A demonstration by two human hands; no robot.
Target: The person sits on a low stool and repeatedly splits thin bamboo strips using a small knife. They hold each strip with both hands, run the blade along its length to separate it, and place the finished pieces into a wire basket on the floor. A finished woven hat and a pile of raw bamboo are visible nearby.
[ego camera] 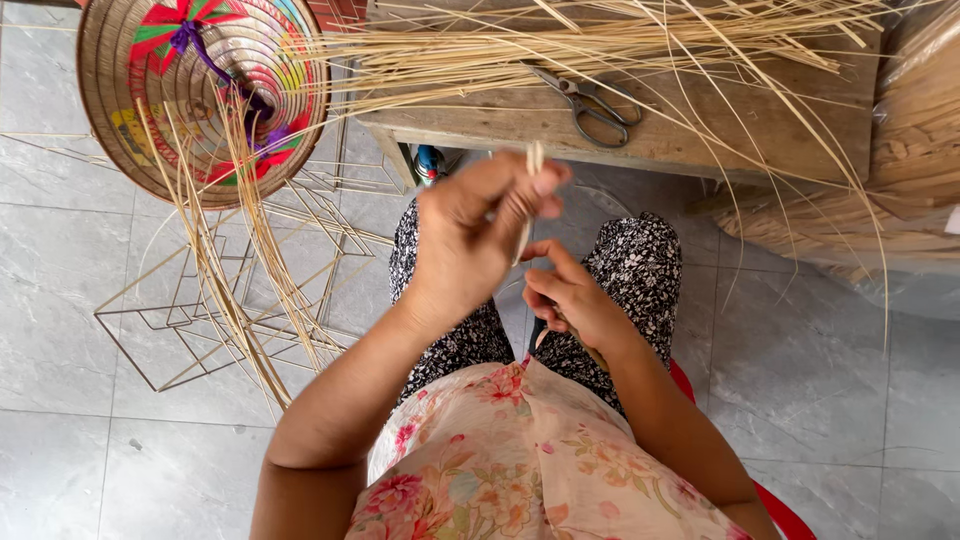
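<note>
- The person's floral blouse and black-and-white patterned trousers (640, 262) sit closest below the camera, above a grey tiled floor (60, 300).
- A worn wooden bench (700, 130) carries long pale straw strips (600, 45) and grey metal scissors (590, 103).
- A round woven conical hat with colourful ribbons (200, 90) lies on the floor to the left.
- The left hand (470, 235) has its fingers clamped on a thin pale bamboo strip (533, 165), held upright above the lap.
- The right hand (575, 300) has its fingers curled together just below; whether they grip the strip cannot be told.

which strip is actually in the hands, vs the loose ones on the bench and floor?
The short pale strip pinched upright in the left hand, above the right hand. The other strips lie loose across the wooden bench and the floor.
</note>
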